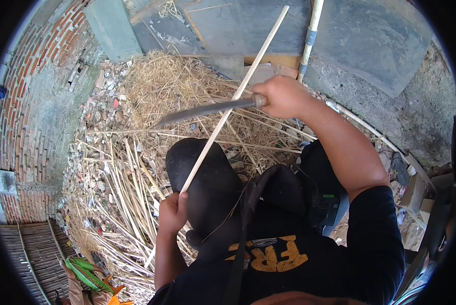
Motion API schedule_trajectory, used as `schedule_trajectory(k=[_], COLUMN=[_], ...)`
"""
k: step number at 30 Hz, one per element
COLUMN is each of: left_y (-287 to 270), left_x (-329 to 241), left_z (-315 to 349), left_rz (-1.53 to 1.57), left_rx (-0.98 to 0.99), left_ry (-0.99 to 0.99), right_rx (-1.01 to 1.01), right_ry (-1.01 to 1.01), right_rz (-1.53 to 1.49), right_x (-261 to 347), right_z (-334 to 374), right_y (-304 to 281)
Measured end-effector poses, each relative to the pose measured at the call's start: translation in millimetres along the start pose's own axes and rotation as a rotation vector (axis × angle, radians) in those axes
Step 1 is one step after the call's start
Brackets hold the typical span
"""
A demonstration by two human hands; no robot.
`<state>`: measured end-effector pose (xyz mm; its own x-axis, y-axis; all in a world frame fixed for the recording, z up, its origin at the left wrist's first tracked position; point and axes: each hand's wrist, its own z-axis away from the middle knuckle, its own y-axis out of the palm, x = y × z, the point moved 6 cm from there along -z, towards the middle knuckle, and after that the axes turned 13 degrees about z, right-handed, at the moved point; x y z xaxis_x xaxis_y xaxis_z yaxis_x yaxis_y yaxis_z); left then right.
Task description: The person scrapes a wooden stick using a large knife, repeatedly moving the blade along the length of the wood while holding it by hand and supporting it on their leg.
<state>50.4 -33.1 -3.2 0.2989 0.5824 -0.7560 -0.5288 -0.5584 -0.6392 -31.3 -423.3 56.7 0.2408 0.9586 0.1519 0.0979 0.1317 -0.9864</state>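
Observation:
My left hand (173, 211) grips the lower end of a long pale cane stick (238, 91) that slants up and away to the right. My right hand (284, 96) is closed on the handle of a long dark knife (202, 112). Its blade points left and lies across the stick about midway along it. My knee in dark trousers (202, 178) sits just under the stick.
Straw and many split cane strips (126, 188) cover the rubble ground on the left. A brick wall (29, 101) curves along the left side. A pale pole (309, 35) leans against grey slabs at the top. A woven mat (29, 259) and green item lie lower left.

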Motion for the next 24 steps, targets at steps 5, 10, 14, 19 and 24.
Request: schedule_trajectory(k=[5, 10, 14, 19, 24], left_y=[1.0, 0.0, -1.5, 5.0, -1.6], left_x=[4.0, -5.2, 0.1, -4.6, -7.8], left_z=[-3.9, -4.2, 0.3, -7.2, 0.4], left_rz=[0.099, 0.030, 0.049, 0.089, -0.022], left_rx=[0.053, 0.046, 0.062, 0.002, -0.017], left_ry=[0.007, -0.001, -0.012, 0.031, 0.015], right_rx=[0.088, -0.122, 0.003, 0.102, 0.039], right_ry=[-0.014, 0.104, -0.047, -0.043, -0.051], right_rz=[-0.120, -0.090, -0.053, -0.213, -0.173], right_x=[-16.8, -46.3, 10.0, -33.1, -9.1], right_z=[-4.0, -11.2, -2.4, -18.0, -19.7], right_y=[15.4, 22.1, 7.2, 47.3, 33.7])
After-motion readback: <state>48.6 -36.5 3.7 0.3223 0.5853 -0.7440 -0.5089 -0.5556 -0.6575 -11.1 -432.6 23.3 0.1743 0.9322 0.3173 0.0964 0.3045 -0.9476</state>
